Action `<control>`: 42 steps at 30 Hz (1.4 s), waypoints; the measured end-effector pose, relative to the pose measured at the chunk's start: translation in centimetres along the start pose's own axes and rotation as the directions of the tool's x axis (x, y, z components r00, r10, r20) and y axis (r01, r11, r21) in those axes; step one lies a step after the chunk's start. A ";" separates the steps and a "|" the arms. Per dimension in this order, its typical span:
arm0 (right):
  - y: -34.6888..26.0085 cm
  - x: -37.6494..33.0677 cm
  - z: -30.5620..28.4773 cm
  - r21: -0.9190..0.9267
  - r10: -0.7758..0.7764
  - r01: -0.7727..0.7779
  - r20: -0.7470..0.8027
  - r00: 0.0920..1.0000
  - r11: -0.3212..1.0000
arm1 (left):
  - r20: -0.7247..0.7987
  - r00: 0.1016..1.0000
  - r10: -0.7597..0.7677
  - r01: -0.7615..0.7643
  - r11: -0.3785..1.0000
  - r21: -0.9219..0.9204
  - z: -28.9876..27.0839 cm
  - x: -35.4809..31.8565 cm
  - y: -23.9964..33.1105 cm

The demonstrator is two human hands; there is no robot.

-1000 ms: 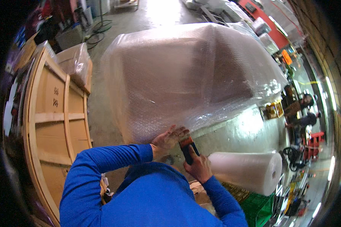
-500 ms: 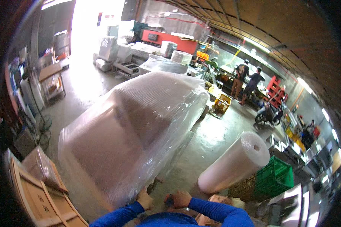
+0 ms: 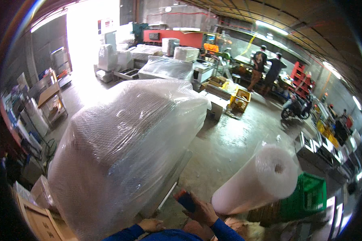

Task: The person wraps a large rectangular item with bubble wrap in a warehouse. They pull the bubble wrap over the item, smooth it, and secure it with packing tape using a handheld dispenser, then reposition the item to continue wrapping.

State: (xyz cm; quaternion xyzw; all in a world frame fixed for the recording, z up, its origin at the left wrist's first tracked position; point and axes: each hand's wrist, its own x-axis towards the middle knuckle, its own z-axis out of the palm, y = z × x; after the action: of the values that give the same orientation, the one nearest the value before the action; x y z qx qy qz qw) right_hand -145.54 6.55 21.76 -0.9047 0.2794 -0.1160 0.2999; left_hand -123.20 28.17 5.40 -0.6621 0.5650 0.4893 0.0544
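A wide workshop hall with a wet-looking concrete floor (image 3: 233, 140) stretches back to a bright open doorway, its far end crowded with several machines and crates under clear plastic. In the middle stands one large bundle wrapped in bubble wrap (image 3: 124, 152), tilting up from the lower left toward the centre. One roll of bubble wrap (image 3: 257, 180) lies on its side to the right, resting on brown cardboard, with one green plastic crate (image 3: 307, 195) just beside it. Two people (image 3: 267, 70) stand with their backs turned near the far right wall, by one yellow crate (image 3: 240, 100) on the floor and one parked motorbike (image 3: 295, 106). At the lower edge, both blue-sleeved forearms come in. The left hand (image 3: 151, 225) rests knuckles up against the lower edge of the wrapped bundle; whether its fingers grip the film cannot be told. The right hand (image 3: 203, 211) is raised and closed around a small dark tool with a red end (image 3: 186, 199), held just off the bundle's lower right corner. A pale wooden crate (image 3: 36, 221) sits at the lower left.
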 end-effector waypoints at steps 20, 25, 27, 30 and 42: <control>-8.6 44.1 -12.8 -0.157 -0.947 0.985 -0.320 0.020 0.074 | -0.695 0.702 0.157 -0.511 0.790 -0.338 -34.9 9.3 18.7; 14.1 51.7 -19.8 -0.083 -0.764 0.803 -0.377 0.524 0.591 | -0.821 0.569 -0.040 -0.561 0.711 -0.424 -42.8 6.7 20.2; 22.6 55.0 -20.7 0.057 -0.402 0.523 -0.571 0.716 0.851 | -0.884 0.464 -0.058 -0.571 0.744 -0.348 -45.3 4.8 20.9; 32.4 57.5 -19.3 -0.013 -0.109 0.113 -0.409 0.906 0.993 | -0.998 0.056 0.015 -0.476 0.880 -0.014 -49.6 4.2 22.1; 42.1 65.2 -21.8 0.057 -0.491 0.519 -0.249 0.835 0.853 | -0.935 -0.252 -0.250 0.659 0.664 -0.355 -60.3 6.4 21.6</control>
State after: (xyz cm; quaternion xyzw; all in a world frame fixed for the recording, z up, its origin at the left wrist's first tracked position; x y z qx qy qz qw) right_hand -118.88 -69.32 16.27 -0.9070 0.0551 -0.3098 0.2799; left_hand -105.90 -21.64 42.31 -0.9400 0.1919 -0.2723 -0.0740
